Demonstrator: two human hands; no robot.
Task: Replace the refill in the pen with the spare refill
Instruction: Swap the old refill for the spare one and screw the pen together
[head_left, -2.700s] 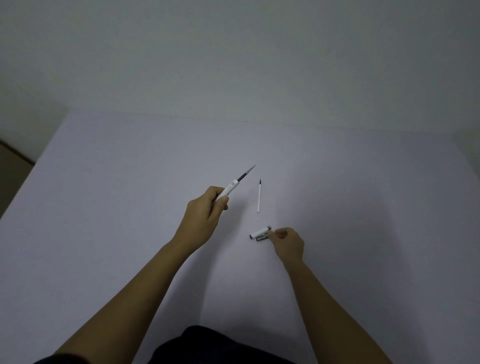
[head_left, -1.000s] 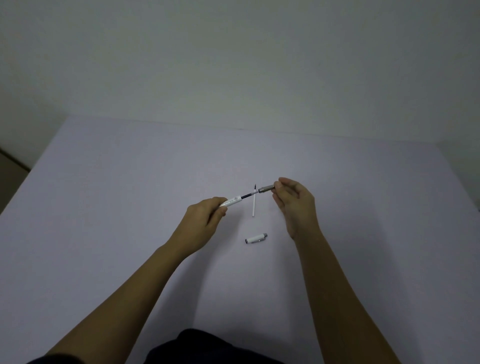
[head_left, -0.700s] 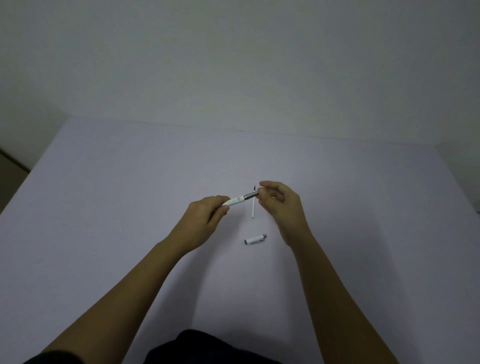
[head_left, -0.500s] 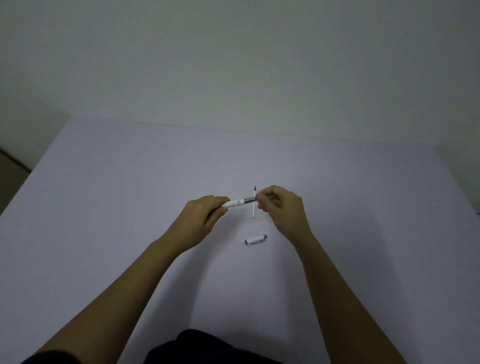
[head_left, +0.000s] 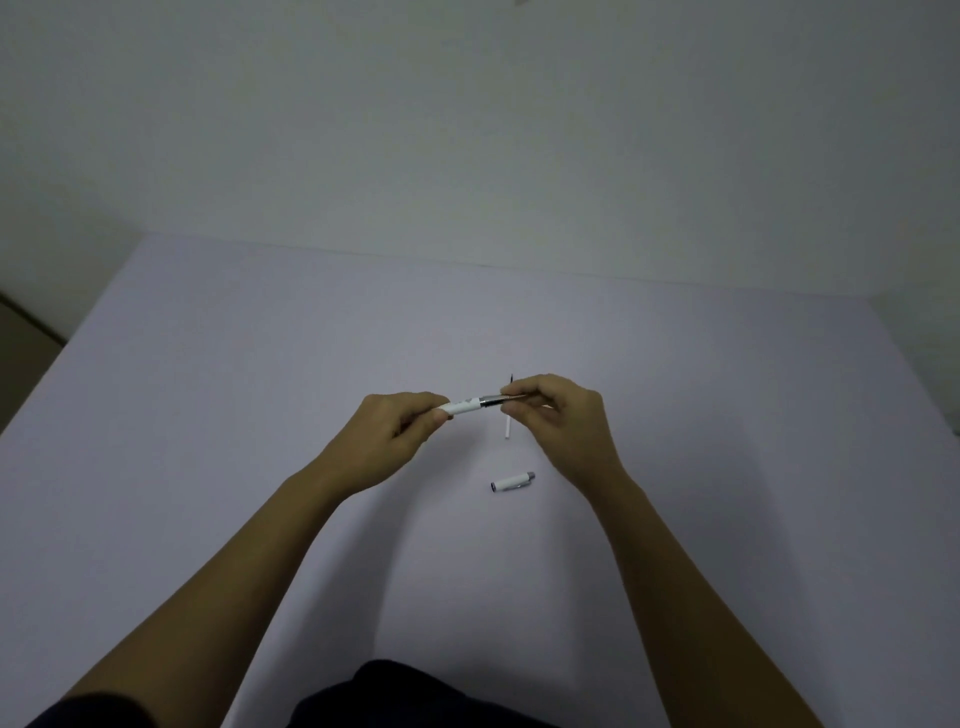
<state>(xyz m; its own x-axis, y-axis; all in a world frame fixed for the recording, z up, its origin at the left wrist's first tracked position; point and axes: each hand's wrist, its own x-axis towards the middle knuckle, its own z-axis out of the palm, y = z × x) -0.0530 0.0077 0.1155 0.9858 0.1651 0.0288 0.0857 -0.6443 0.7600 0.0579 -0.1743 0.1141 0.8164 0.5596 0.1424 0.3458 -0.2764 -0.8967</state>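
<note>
- White plastic forms the barrel of the pen (head_left: 464, 406), held level in the air above the middle of the table (head_left: 260, 395), with its grey metal front section (head_left: 493, 399) pointing toward the right hand.
- Left hand (head_left: 395, 436) is closed around the barrel's rear end, thumb and forefinger pinching it.
- Right hand (head_left: 558, 415) is pinched with its fingertips on the metal section, probably seating or twisting it onto the barrel.
- Loose refill (head_left: 507, 429) lies on the table just under and behind the right hand's fingers, partly hidden; whether it is the old one or the spare I cannot tell.
- Pen cap (head_left: 512, 482) lies near it, toward the near edge, apart from both hands.
- Pen looks light, stiff and smooth, so likely slippery; grip is best close to the joint. The thin refill could bend or roll, so hold it by its mid-length.
</note>
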